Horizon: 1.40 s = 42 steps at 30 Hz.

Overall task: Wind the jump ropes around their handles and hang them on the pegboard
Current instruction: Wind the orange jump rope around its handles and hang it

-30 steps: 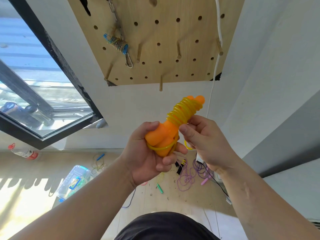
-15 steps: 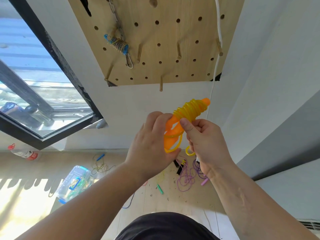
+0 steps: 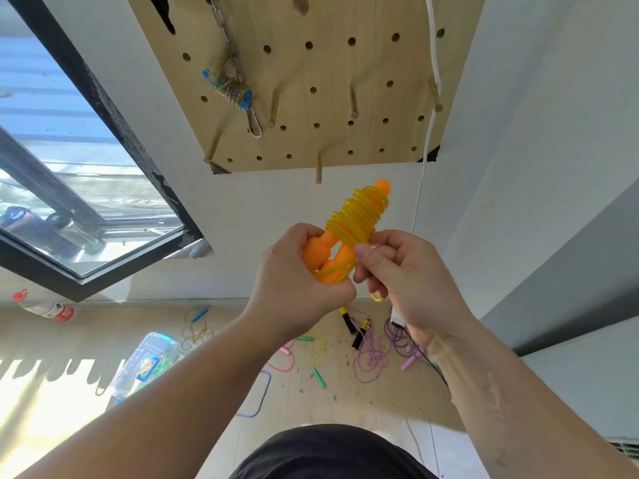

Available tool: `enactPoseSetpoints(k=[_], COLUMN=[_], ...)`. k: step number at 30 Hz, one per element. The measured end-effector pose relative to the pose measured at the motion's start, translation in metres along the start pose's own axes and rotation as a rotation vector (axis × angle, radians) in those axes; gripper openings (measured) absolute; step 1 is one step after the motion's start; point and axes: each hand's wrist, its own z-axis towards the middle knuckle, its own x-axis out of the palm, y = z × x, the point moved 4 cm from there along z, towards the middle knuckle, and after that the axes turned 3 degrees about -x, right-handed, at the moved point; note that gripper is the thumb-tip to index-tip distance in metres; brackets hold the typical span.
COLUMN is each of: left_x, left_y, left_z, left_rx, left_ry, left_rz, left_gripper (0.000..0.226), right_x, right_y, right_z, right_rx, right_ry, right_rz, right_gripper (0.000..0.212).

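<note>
Orange handles (image 3: 320, 259), rope (image 3: 358, 216) coiled round them, gripped by left hand (image 3: 297, 288) below pegboard (image 3: 328, 81); right hand (image 3: 401, 271) pinched tail; a slip could unravel coils.

A room in a home, by the look of it: white walls, a black-framed window (image 3: 86, 202), a wooden pegboard (image 3: 311, 81) and a pale wood floor (image 3: 297, 392) strewn with jump ropes (image 3: 373, 354).

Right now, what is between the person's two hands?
Head view: the orange handles, wound with yellow rope, held between left hand and right hand.
</note>
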Motion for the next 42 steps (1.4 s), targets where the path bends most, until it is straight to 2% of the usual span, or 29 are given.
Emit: enactPoseSetpoints(k=[4, 10, 13, 15, 19, 23, 26, 29, 30, 32, 35, 37, 39, 40, 42], left_x=[0.008, 0.017, 0.022, 0.027, 0.037, 0.037, 0.035, 0.034, 0.033, 0.032, 0.032, 0.029, 0.023, 0.019, 0.006], left_y=[0.004, 0.007, 0.006, 0.005, 0.002, 0.002, 0.008, 0.011, 0.011, 0.013, 0.018, 0.016, 0.008, 0.006, 0.007], left_z=[-0.002, -0.007, -0.01, -0.012, -0.018, -0.017, -0.018, -0.02, -0.02, -0.022, -0.026, -0.025, -0.021, -0.018, -0.011], left_rx=[-0.2, -0.346, -0.429, -0.481, -0.598, -0.638, -0.667, -0.683, -0.682, -0.688, -0.707, -0.666, -0.625, -0.596, -0.45], left_ry=[0.114, 0.276, 0.362, 0.438, 0.593, 0.617, 0.637, 0.709, 0.746, 0.823, 0.919, 0.939, 0.837, 0.699, 0.308], left_rz=[-0.254, -0.62, -0.831, -0.975, -1.228, -1.332, -1.341, -1.369, -1.369, -1.353, -1.302, -1.198, -0.97, -0.819, -0.508], left_gripper=[0.047, 0.05, 0.06, 0.054, 0.057, 0.06, 0.064, 0.06, 0.058, 0.057, 0.06, 0.06, 0.057, 0.05, 0.026], right_x=[-0.008, -0.007, -0.004, 0.0, 0.009, 0.013, 0.014, 0.011, 0.01, 0.009, 0.004, 0.004, 0.004, 0.003, 0.001], right_y=[0.0, 0.002, 0.007, 0.008, 0.006, 0.005, 0.0, -0.009, -0.01, -0.008, -0.012, -0.014, -0.014, -0.013, -0.013], right_z=[0.001, -0.002, -0.006, -0.009, -0.014, -0.015, -0.013, -0.01, -0.008, -0.006, -0.002, -0.002, -0.002, -0.002, 0.0], right_rx=[-0.001, 0.02, -0.062, -0.14, -0.232, -0.221, -0.095, 0.061, 0.079, 0.067, 0.083, 0.057, 0.05, 0.055, 0.088], right_ry=[0.01, 0.029, -0.042, -0.14, -0.264, -0.195, -0.121, -0.078, -0.038, 0.084, 0.224, 0.228, 0.155, 0.104, 0.016], right_rz=[-0.089, -0.124, -0.207, -0.235, -0.088, 0.18, 0.287, 0.236, 0.179, 0.108, 0.159, 0.216, 0.219, 0.214, 0.226], right_gripper=[0.012, 0.044, 0.049, 0.05, 0.048, 0.03, 0.027, 0.064, 0.062, 0.037, 0.047, 0.051, 0.056, 0.059, 0.06])
